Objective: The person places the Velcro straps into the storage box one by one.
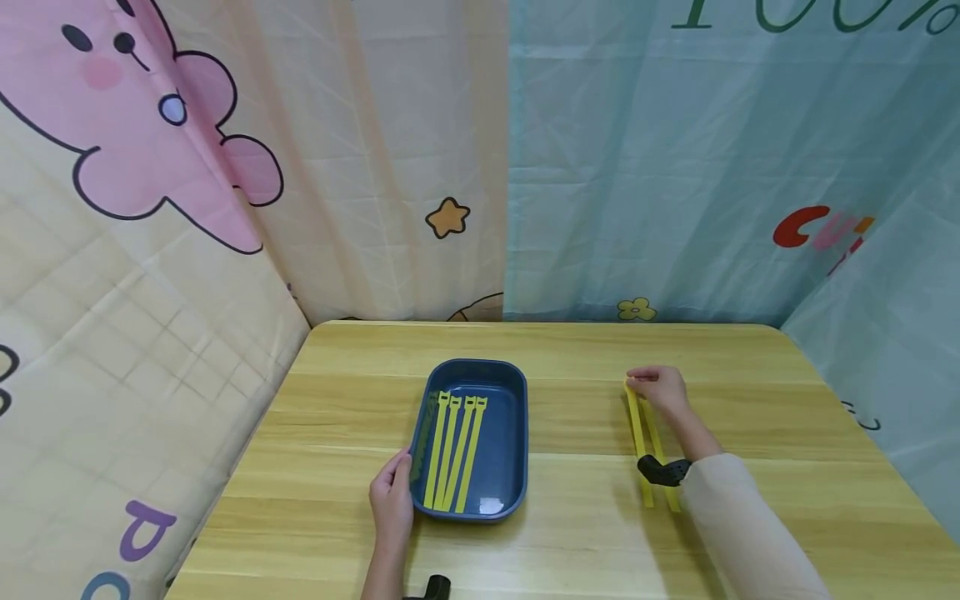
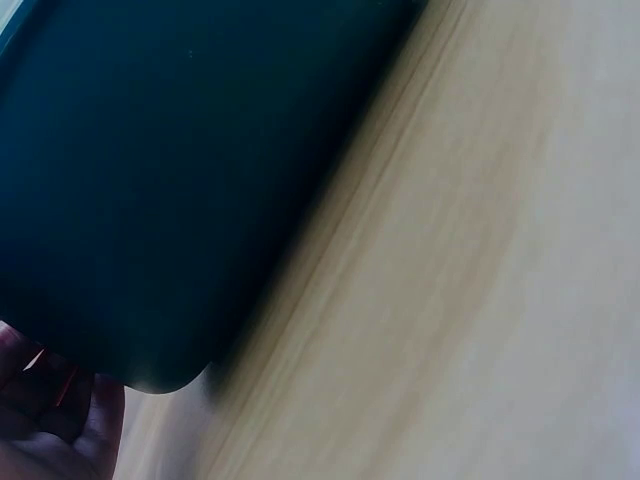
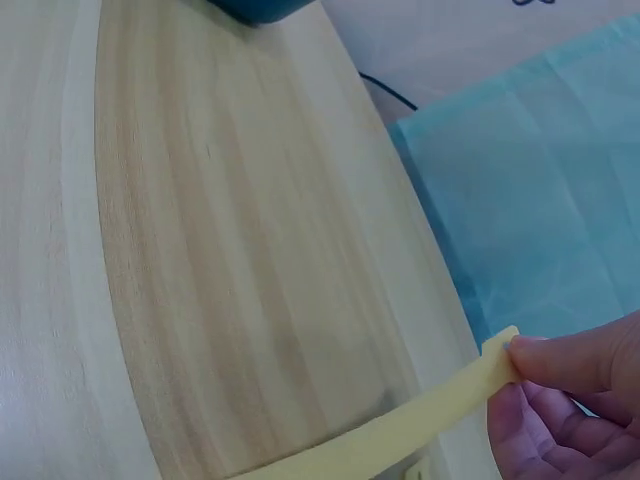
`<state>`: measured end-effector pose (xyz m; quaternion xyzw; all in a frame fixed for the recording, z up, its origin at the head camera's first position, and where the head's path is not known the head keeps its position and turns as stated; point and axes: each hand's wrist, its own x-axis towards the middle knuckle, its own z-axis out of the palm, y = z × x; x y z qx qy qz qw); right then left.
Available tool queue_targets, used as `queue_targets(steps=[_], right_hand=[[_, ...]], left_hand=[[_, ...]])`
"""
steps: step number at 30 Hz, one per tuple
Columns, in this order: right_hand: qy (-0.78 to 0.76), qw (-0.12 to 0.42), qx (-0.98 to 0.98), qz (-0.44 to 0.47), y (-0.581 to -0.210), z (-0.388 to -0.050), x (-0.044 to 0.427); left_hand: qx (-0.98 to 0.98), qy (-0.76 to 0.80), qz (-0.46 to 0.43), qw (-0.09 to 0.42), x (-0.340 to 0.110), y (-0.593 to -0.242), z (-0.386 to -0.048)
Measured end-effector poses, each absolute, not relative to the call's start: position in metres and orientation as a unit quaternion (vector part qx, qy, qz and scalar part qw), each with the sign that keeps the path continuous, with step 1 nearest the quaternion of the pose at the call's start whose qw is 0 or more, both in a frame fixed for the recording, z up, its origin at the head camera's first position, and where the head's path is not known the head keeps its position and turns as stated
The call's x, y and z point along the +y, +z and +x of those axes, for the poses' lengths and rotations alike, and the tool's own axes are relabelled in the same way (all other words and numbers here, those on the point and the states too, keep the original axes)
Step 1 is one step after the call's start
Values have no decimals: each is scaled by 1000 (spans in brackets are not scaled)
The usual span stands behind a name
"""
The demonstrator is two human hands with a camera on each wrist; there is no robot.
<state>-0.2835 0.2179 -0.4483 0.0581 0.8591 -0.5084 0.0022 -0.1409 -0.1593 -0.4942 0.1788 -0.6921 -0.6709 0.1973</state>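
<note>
A blue tray [image 1: 498, 458] stands left of the table's middle, and several yellow hook-and-loop cable ties [image 1: 459, 454] lie side by side in its left half. My left hand [image 1: 392, 497] holds the tray by its left wall near the front corner; in the left wrist view the tray's dark side [image 2: 180, 180] hides part of the fingers. On the right, my right hand [image 1: 662, 388] pinches the far end of one yellow cable tie [image 3: 400, 432] between thumb and finger. That end is raised off the table. Another yellow cable tie [image 1: 653, 429] lies right beside it, partly hidden by the wrist strap.
The wooden table [image 1: 570, 533] has rounded far corners. Printed curtains [image 1: 390, 167] hang behind it and along both sides. A black camera strap [image 1: 663, 472] sits on the right wrist, and a black mount [image 1: 437, 587] shows by the left wrist.
</note>
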Motion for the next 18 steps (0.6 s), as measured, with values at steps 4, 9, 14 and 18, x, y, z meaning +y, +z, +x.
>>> queue_targets(steps=[4,9,14,18], right_hand=[[-519,10,852,61,-443,-282,216],[-524,12,849,67,-440,-279,218],[-527,5,848,57,-439,-277,220],[-529,0,847,51,-437,-277,223]], left_hand=[[-694,-670,174,198,-160,-495,-142],[-691,-673,170,203,-160,-495,-141],[-693,-669,172,207,-160,-494,-141],[-695,-665,177,208,-160,-494,-141]])
